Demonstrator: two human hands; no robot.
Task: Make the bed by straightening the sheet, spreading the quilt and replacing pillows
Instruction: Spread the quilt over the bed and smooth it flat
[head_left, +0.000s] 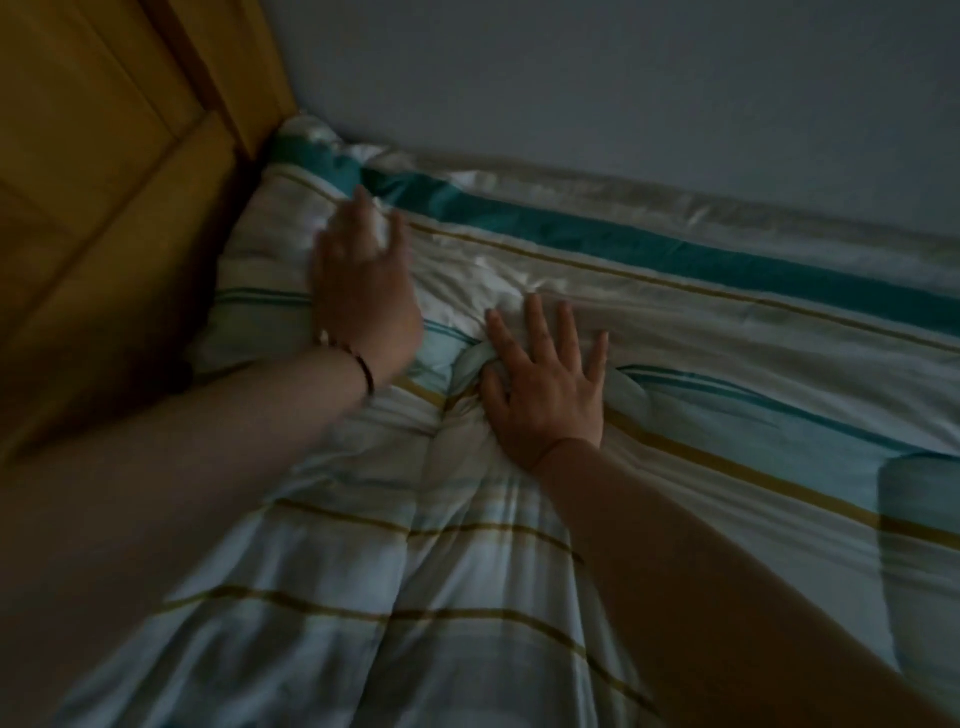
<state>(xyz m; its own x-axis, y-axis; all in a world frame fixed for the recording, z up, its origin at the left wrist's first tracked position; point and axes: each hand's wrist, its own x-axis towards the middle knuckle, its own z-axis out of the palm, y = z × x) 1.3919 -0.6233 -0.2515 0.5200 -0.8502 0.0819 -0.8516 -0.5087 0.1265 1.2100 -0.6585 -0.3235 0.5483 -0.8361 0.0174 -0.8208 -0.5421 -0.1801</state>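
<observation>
A white quilt (701, 322) with teal and mustard stripes covers the bed and fills most of the head view. It is wrinkled around the middle, with a bunched fold between my hands. My left hand (363, 291) is blurred, its fingers spread over the quilt near the far left corner; a cord bracelet sits on that wrist. My right hand (545, 384) lies flat with straight fingers, pressing the quilt beside the fold. No pillow can be made out.
A yellow-brown wooden panel (114, 182) stands along the left side of the bed. A grey wall (623, 83) runs along the far edge of the quilt. A darker teal rounded shape (919, 493) sits at the right edge.
</observation>
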